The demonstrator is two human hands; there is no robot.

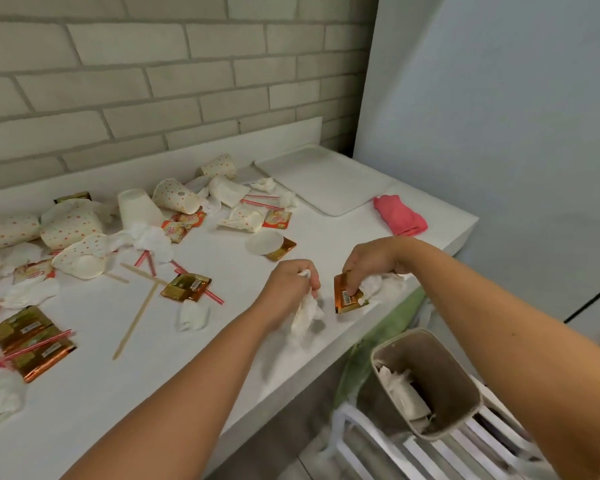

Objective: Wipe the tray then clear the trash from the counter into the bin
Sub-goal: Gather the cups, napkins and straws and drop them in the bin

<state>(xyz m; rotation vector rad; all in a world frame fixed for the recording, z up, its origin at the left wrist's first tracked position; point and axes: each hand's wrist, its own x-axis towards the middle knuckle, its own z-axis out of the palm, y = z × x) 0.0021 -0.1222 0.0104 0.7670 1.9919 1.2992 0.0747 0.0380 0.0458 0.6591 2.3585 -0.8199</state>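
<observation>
Left hand [293, 284]: fingers clamped on a crumpled napkin [305, 315]
Right hand [369, 263]: fingertips pinching a gold wrapper [347, 296] at the counter [222, 341] edge
Bin [426, 382]: below, holds tissue

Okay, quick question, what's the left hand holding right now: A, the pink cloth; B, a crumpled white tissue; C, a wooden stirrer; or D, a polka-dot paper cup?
B: the left hand grips a crumpled white tissue that hangs below its curled fingers, while the right hand pinches a gold sachet near the edge of the counter.
</observation>
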